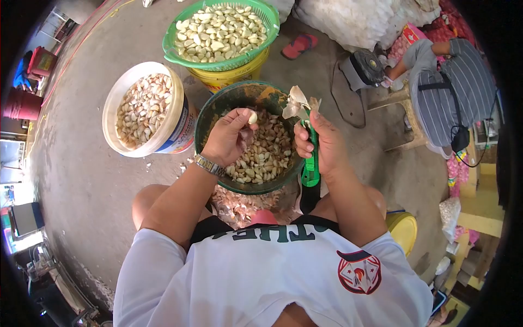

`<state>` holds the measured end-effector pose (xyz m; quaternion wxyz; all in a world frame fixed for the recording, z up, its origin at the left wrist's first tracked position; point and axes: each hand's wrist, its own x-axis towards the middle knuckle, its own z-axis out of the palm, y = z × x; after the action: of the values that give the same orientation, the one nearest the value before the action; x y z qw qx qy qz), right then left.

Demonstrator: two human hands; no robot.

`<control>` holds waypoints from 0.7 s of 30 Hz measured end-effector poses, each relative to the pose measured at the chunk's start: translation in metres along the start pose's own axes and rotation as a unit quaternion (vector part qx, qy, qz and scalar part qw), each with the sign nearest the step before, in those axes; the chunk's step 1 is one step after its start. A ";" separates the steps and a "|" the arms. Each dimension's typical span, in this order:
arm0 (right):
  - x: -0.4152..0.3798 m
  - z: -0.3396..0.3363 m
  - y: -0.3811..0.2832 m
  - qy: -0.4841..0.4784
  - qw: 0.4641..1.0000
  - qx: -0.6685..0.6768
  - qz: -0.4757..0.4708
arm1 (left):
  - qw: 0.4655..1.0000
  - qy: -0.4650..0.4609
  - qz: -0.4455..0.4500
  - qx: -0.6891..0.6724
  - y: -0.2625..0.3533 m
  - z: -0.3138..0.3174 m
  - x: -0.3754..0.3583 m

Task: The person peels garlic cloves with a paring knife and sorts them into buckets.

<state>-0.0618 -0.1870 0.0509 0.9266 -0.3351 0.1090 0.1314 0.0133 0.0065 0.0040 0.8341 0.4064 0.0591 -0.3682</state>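
Note:
My left hand [231, 137], with a watch on its wrist, pinches a pale garlic clove [253, 117] between thumb and fingertips. Wrapped round a green box cutter [311, 166] is my right hand [327, 143]. Papery garlic skin [296, 104] sits at the cutter's upper end, hiding most of the blade. Both hands are above a dark green tub [210, 117] that holds many cloves in brownish skins [264, 158]. The clove and the cutter are apart.
A green colander [167, 46] of peeled cloves rests on a yellow bucket [239, 74]. Left of the tub stands a white bucket [111, 111] of unpeeled cloves. Skins [245, 204] litter the floor below. Another person [455, 82] sits at the right, near a red slipper [299, 47].

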 end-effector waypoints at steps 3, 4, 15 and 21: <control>-0.004 0.004 -0.003 -0.003 1.000 -0.005 0.006 | 0.987 0.058 0.072 0.128 0.036 0.022 0.000; -0.004 0.004 -0.003 -0.003 1.000 -0.015 -0.002 | 0.985 0.077 0.118 0.096 0.050 0.017 0.009; -0.018 -0.002 -0.011 0.047 0.997 -0.058 -0.017 | 0.872 0.078 0.054 0.481 0.028 -0.007 0.080; -0.022 -0.005 -0.013 0.070 0.992 -0.100 -0.016 | 0.365 -0.058 0.061 0.927 -0.116 -0.122 0.096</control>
<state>-0.0793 -0.2036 0.0616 0.8805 -0.4362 0.1543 0.1032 0.0300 -0.0060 -0.1890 -0.0464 0.9040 -0.3930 -0.1619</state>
